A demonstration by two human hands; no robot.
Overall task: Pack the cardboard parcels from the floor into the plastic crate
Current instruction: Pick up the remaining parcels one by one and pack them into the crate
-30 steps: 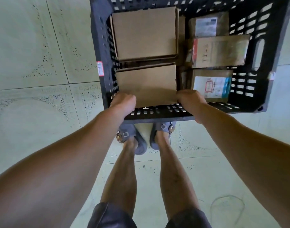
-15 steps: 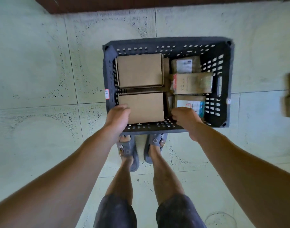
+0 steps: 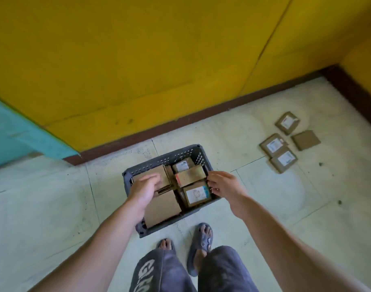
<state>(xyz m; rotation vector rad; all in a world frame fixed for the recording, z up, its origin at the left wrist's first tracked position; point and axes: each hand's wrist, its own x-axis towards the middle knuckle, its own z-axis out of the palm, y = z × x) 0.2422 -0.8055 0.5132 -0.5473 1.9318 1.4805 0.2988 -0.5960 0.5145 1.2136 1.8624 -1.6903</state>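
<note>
Our left hand (image 3: 145,187) hung over the plastic crate (image 3: 165,159), fingers relaxed and holding nothing; our right hand (image 3: 224,184), loosely curled and likewise empty, hovered above the crate's right rim. Packed parcels (image 3: 162,207) filled the crate on the tiled floor (image 3: 54,207), while four cardboard parcels (image 3: 274,145) lay well apart to its right

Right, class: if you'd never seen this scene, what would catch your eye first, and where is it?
The yellow wall fills the top of the view. Below it, a dark crate packed with parcels sits on the floor by the person's feet, left hand and right hand open over it. Four loose parcels lie on the floor to the right.
</note>
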